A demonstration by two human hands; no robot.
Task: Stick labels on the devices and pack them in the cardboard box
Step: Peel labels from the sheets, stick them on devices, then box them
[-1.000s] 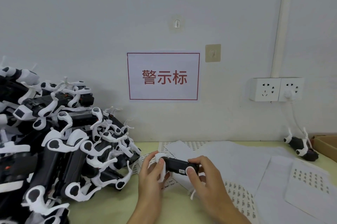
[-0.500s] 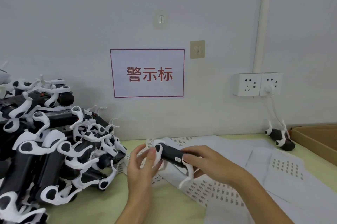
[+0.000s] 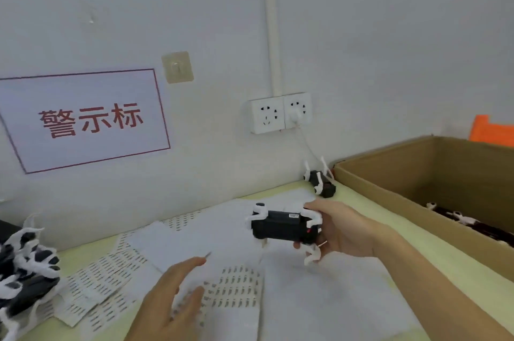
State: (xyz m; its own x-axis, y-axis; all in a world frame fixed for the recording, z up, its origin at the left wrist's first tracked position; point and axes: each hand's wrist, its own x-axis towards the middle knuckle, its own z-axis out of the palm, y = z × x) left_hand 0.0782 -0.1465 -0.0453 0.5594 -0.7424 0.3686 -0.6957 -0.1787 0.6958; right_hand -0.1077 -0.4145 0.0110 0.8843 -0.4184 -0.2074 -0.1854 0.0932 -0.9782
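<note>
Black device with white clips (image 3: 283,226) | your right hand (image 3: 340,229) grips it (far-right brown cardboard box (image 3: 389,187) nearby) | left hand (image 3: 169,299) fingers relaxed, holding nothing.

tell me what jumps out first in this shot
The right hand grips a black device with white clips mid-frame, above the white label sheets. On the right an open cardboard box already holds devices; a red-lettered sign hangs on the wall at left.
</note>
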